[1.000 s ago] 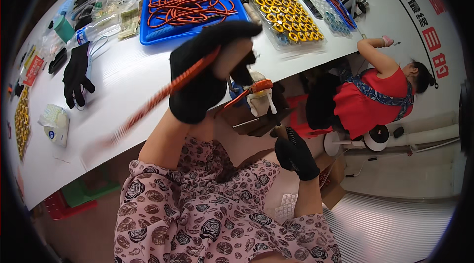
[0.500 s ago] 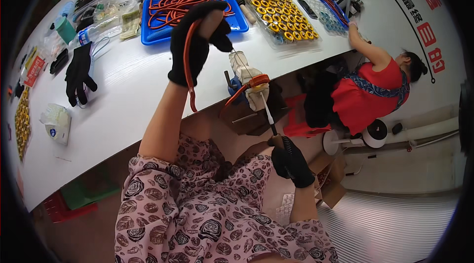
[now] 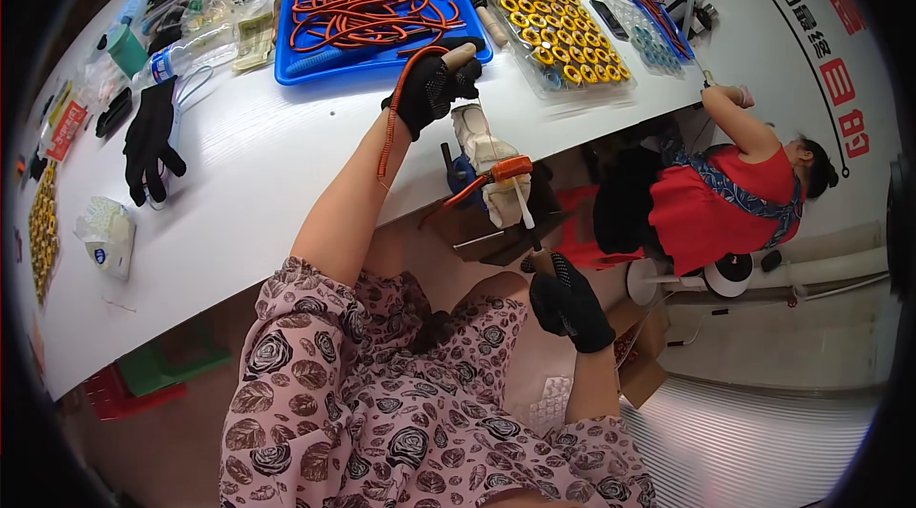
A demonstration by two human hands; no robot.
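My left hand, in a black glove with some fingertips bare, is closed over the table's front edge. An orange-red wire loops over it and hangs along my wrist; a thin strand runs down from the fingers. Below, a cloth-wrapped clamp with blue metal parts holds an orange wound piece. In my gloved right hand is a wooden-handled tool with a pale shaft, its upper end touching the orange piece. The exact tip is hidden there.
A blue tray of orange wire lies behind my left hand. Yellow rings fill a clear tray right of it. A black glove and tissue pack lie left. A person in red works at the right.
My left hand has come down and right, nearer the clamp, and the wire hanging from it has shifted along. My right hand and tool have moved slightly right and stay at the orange piece.
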